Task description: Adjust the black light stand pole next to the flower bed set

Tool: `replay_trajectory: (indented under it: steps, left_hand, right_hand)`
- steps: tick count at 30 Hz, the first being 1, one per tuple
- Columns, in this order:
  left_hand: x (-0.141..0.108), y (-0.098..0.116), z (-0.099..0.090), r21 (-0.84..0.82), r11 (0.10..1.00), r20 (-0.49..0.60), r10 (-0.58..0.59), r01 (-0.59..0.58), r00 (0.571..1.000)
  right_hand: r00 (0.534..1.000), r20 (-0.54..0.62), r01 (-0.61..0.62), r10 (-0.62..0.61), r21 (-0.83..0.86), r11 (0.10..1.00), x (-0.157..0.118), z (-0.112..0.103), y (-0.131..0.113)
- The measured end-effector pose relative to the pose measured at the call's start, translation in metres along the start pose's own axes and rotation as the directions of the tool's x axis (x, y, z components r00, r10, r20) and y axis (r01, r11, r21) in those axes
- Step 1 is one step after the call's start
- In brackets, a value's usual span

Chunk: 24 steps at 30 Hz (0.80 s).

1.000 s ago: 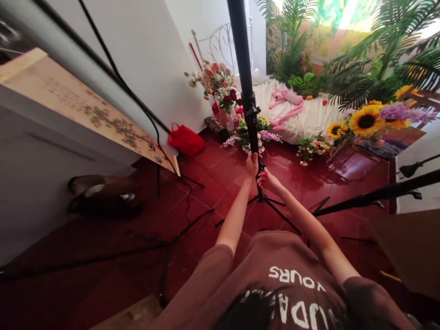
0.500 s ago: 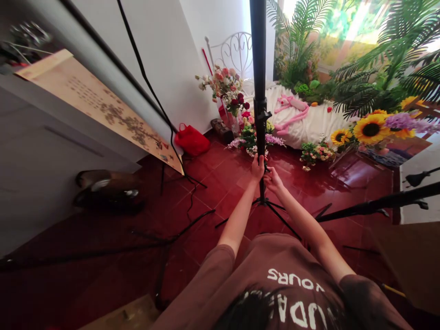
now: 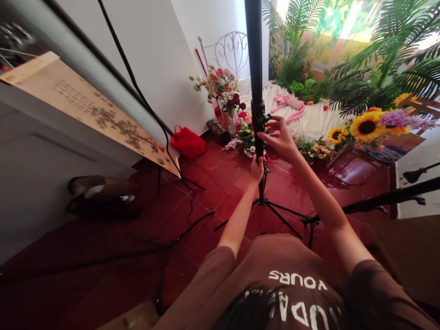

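A black light stand (image 3: 255, 55) rises upright in front of me on spread tripod legs. Around its lower pole my left hand (image 3: 256, 168) is closed. Higher up, my right hand (image 3: 280, 137) has its thumb and fingers apart beside the pole, just under and next to the clamp knob (image 3: 266, 118). The thumb tip appears to touch the pole; whether the fingertips touch the knob I cannot tell. A lower knob (image 3: 266, 170) sits right of my left hand.
A second black stand (image 3: 378, 204) slants in at the right. On the left are a hanging scroll (image 3: 103, 112), a red bag (image 3: 189, 142) and a cable (image 3: 130, 68). Artificial flowers (image 3: 237, 98), sunflowers (image 3: 366, 126) and palm leaves (image 3: 381, 64) surround a white cloth (image 3: 330, 123) behind the stand.
My right hand has left the lower knob beside my left hand and moved up to the clamp knob, its fingers spreading. My left hand keeps its hold on the pole.
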<state>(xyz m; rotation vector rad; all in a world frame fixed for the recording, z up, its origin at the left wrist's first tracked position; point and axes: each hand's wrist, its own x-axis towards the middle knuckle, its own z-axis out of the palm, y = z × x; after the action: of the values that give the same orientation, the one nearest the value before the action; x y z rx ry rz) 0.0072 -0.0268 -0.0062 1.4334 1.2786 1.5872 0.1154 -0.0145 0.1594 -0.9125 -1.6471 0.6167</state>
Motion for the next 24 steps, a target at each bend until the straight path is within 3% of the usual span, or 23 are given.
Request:
replay_trajectory:
  steps: [4, 9, 12, 19, 24]
  left_hand:
    - [0.002, -0.004, 0.0, 0.0, 1.0, 0.01, 0.0, 0.0, 1.0]
    - [0.001, -0.006, -0.001, 0.018, 1.0, 0.02, 0.016, -0.016, 1.0]
    - [-0.001, -0.002, -0.003, 0.032, 0.999, 0.035, 0.02, -0.021, 0.999]
    - [0.003, -0.014, 0.001, -0.014, 1.0, 0.017, -0.005, 0.005, 1.0]
    - [0.004, -0.027, 0.005, -0.016, 1.0, 0.048, -0.022, 0.022, 0.999]
  right_hand:
    - [0.999, -0.008, 0.032, -0.032, -0.058, 0.998, 0.041, 0.024, -0.014]
    - [0.999, -0.016, 0.034, -0.035, -0.044, 0.998, 0.051, 0.039, -0.006]
    - [1.0, -0.03, -0.008, 0.008, -0.022, 1.0, 0.033, 0.04, 0.003]
    - [0.964, 0.033, -0.262, 0.264, -0.048, 0.964, -0.049, 0.055, 0.044]
    - [0.966, -0.013, -0.256, 0.256, 0.009, 0.967, -0.047, 0.056, 0.052]
